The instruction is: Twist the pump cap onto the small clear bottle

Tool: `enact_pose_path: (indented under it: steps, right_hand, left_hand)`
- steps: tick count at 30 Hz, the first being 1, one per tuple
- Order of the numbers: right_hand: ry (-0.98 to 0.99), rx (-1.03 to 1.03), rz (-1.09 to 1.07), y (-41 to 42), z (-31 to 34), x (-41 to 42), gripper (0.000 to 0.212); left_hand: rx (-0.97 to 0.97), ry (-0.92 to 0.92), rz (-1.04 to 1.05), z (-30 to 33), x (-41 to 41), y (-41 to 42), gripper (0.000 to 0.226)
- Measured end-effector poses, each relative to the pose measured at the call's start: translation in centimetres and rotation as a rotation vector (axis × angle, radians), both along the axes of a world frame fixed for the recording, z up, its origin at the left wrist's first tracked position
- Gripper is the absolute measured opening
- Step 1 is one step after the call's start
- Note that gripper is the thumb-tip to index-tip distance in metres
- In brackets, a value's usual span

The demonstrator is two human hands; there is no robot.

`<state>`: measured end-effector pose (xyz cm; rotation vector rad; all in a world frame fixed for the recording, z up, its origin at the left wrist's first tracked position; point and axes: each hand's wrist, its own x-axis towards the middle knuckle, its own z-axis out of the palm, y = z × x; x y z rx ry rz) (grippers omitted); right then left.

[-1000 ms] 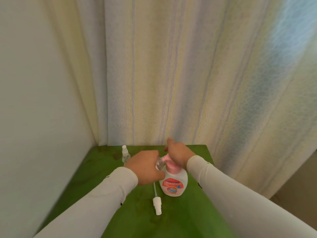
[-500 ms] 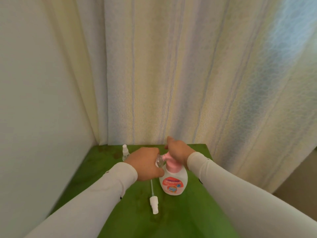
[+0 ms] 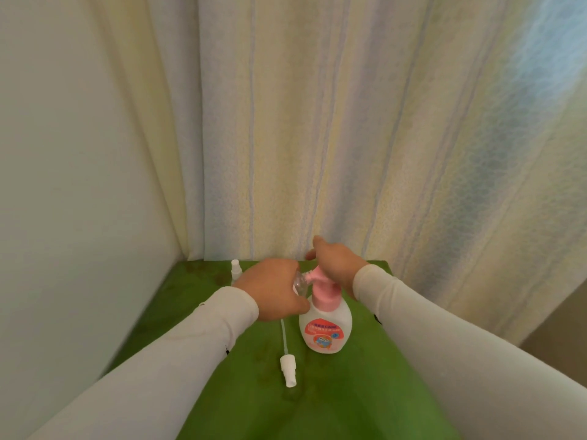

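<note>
Down low, a green table top [image 3: 349, 392], mottled with darker stains and faint creases, wedged into a corner. To one side, a plain pale wall [image 3: 63, 185]; behind and to the other side, a long pleated curtain [image 3: 317, 122] in washed-out cream, yellow and blue, lit brighter at the upper far edge. Beyond the table's right edge, a sliver of brownish floor [image 3: 565, 328].

Near the back middle of the table, standing upright, a white pump bottle [image 3: 325, 328] with a pink pump head [image 3: 320, 287] and a red-and-pink label facing the camera. Pressed down on top of that pump head, the right hand [image 3: 336, 265], palm over it, fingers arched loosely with the tips lifted toward the curtain (not wrapped round anything that shows). Just beside the pump's spout, the left hand [image 3: 273, 290], fingers curled round a small clear bottle [image 3: 300, 282], tilted with its open mouth up against the spout. Both arms in long white sleeves.

Flat on the green surface, just in front of the left hand and beside the pump bottle, a white spray cap [image 3: 289, 369] with its thin dip tube pointing back toward the wrist. Farther back by the wall, mostly hidden behind the left hand, a second small spray bottle [image 3: 235, 268], upright.
</note>
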<state>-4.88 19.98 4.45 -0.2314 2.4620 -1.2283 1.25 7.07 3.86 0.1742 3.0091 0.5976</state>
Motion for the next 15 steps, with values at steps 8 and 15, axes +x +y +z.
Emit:
enact_pose_path:
  steps: [8,15]
  right_hand:
    - [-0.02,0.035,-0.008,0.0,-0.6,0.9,0.04]
    - [-0.027,0.043,-0.012,0.0,0.1,0.9,0.038]
  left_hand:
    - [-0.037,-0.053,-0.006,-0.7,0.3,0.2,0.021]
    - [0.032,0.013,0.023,-0.8,0.3,0.3,0.021]
